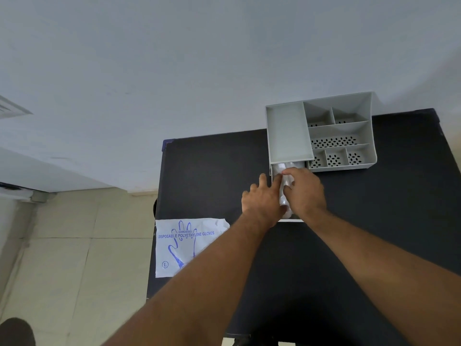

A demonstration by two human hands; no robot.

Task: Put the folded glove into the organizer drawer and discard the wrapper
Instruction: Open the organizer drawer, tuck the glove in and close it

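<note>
A grey desk organizer [289,131] stands at the back of the black table [374,221], its drawer [291,220] pulled out toward me. A folded clear plastic glove [284,196] lies in the drawer. My left hand [262,198] and my right hand [306,193] are both over the drawer with fingers on the glove, pressing it down. The hands hide most of the drawer. The white wrapper [184,243], printed with a blue hand outline and the words disposable polyethylene gloves, lies flat at the table's left edge, hanging slightly over it.
The organizer's right side has several open compartments [339,143] with perforated floors. The table's left edge [157,221] drops to a tiled floor [62,245]. A white wall rises behind the table.
</note>
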